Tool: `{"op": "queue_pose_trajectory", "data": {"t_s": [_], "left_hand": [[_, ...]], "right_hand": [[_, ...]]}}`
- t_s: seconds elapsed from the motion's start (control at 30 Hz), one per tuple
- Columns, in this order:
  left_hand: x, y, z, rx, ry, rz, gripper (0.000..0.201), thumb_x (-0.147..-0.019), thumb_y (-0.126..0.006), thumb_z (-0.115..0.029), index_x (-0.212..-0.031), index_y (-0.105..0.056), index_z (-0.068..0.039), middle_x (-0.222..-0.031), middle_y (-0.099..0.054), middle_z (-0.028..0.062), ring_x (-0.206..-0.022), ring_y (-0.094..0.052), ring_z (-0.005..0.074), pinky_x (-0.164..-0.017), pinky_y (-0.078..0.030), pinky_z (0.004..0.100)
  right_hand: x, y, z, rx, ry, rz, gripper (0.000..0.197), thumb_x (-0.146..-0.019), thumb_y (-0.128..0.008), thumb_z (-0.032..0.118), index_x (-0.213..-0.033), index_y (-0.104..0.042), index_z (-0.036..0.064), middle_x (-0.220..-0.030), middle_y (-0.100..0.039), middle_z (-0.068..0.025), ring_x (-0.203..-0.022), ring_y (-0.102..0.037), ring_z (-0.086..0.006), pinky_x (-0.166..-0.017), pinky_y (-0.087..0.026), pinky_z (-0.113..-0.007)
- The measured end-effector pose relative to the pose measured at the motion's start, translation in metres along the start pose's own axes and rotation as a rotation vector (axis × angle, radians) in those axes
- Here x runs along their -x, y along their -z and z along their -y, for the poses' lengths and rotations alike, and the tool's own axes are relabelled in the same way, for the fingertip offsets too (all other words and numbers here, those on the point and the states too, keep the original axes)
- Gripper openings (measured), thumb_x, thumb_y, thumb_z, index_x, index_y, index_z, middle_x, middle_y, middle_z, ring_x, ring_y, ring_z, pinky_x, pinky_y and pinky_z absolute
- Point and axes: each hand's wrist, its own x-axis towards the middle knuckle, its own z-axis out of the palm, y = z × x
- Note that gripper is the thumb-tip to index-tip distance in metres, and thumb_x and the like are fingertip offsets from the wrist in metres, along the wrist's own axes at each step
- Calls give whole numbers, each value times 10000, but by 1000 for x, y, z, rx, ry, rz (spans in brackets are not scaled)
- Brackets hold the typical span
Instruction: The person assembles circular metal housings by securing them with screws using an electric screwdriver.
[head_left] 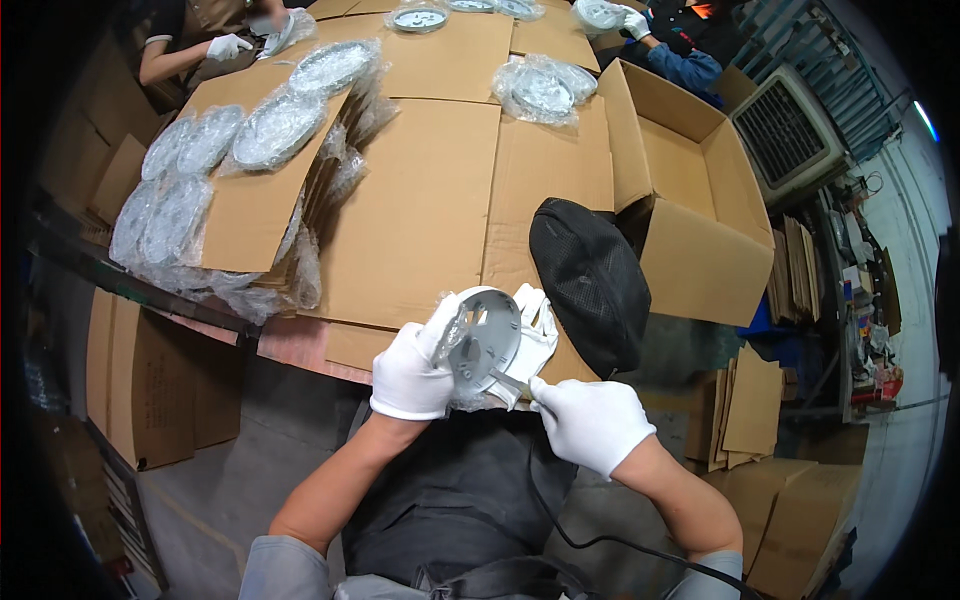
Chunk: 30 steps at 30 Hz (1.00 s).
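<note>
My left hand (pixel 415 368), in a white glove, is closed on the edge of a round grey disc (pixel 494 322) with several cut-outs. Clear bubble wrap (pixel 466 403) hangs around the disc's left and lower side. My right hand (pixel 597 422), also gloved in white, is closed around a thin flat metal tool (pixel 510 381). The tool's blade reaches to the lower right rim of the disc; I cannot tell if it touches. Just behind the disc, a loose white glove (pixel 538 330) lies on the cardboard. The tool's handle is hidden in my fingers.
A black mesh cap (pixel 590 285) lies right of the disc. Wrapped discs sit on stacked cardboard (pixel 250 225) at the left and in a pile (pixel 543 88) farther back. An open carton (pixel 690 260) stands right. Two people work across the table. A black cable (pixel 640 543) crosses below my right forearm.
</note>
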Motion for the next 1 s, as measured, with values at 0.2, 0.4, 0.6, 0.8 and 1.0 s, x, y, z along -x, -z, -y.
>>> {"op": "queue_pose_trajectory", "data": {"t_s": [0.2, 0.4, 0.6, 0.8, 1.0], "left_hand": [[-1, -10, 26, 162, 199, 5, 473, -821, -542, 72, -1266, -639, -56, -1077, -710, 165, -968, -712, 252, -860, -551, 312], [17, -35, 25, 488, 288, -125, 440, -860, -610, -28, -1298, -587, 5, -1114, -708, 165, -1032, -701, 237, -901, -543, 330], [25, -31, 11, 235, 233, -237, 559, -839, -621, 2, -1380, -484, 51, -1237, -666, 172, -1141, -652, 201, -966, -506, 302], [-40, 23, 5, 227, 154, 183, 402, -828, -535, 74, -1190, -674, -32, -1064, -725, 163, -992, -716, 222, -887, -535, 295], [-72, 39, -18, 85, 129, 639, 376, -830, -568, -6, -1163, -700, -119, -1013, -714, 165, -908, -709, 306, -815, -545, 344]], "right_hand": [[21, -47, -5, -150, -94, -170, 261, -850, -662, 174, -1106, -701, 148, -758, -676, -56, -651, -673, -235, -563, -534, -351], [34, -89, 0, -320, -127, -397, 324, -859, -676, 201, -1182, -685, 176, -837, -700, -37, -666, -681, -209, -596, -551, -323], [33, -78, 8, -511, -237, -349, 296, -865, -728, 199, -1142, -719, 95, -934, -728, -142, -787, -725, -252, -715, -571, -319], [38, -20, -19, -239, -150, -375, 305, -891, -662, 308, -1156, -714, 166, -707, -651, -71, -604, -656, -246, -559, -533, -357], [18, 3, -33, -44, -24, -243, 210, -902, -627, 269, -1079, -701, 186, -673, -625, -58, -604, -645, -243, -536, -512, -369]]}}
